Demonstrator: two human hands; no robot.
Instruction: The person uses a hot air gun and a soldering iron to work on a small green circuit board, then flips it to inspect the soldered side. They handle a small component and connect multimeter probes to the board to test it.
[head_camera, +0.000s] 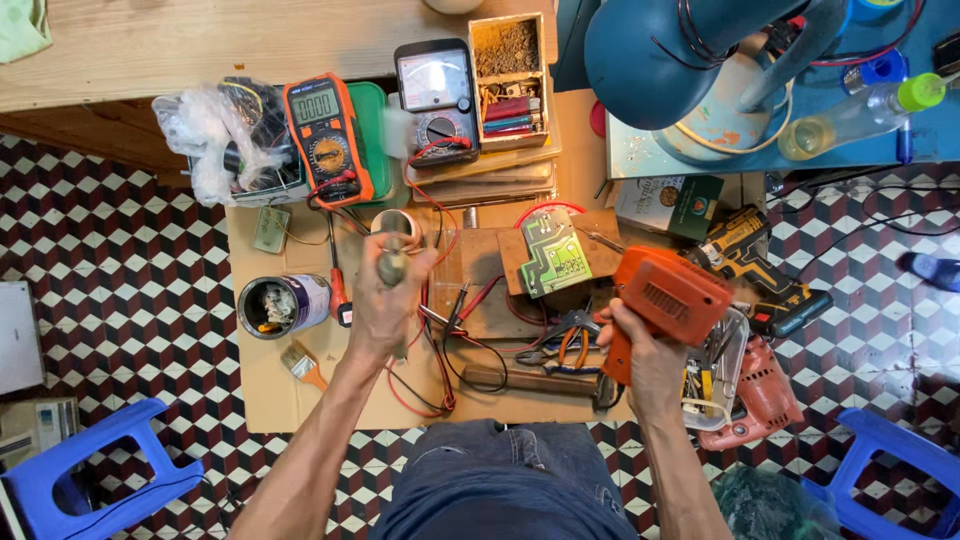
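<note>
My left hand (385, 305) is closed around a small greyish cylindrical part (391, 262), held up over a cardboard work sheet (262, 390). My right hand (638, 345) grips the handle of an orange power drill (665, 295), lifted just right of a green circuit board (553, 252) that lies on a wooden block. Red and black test leads (440, 350) trail between my hands. Pliers with orange handles (568, 347) lie below the board.
An orange digital multimeter (327, 135), a black analogue meter (437, 100) and a box of small parts (510, 80) sit at the back. An open tin (280, 305), a paintbrush (300, 363), a yellow-black drill (750, 265), a red tool (760, 400), blue stools (90, 480) surround.
</note>
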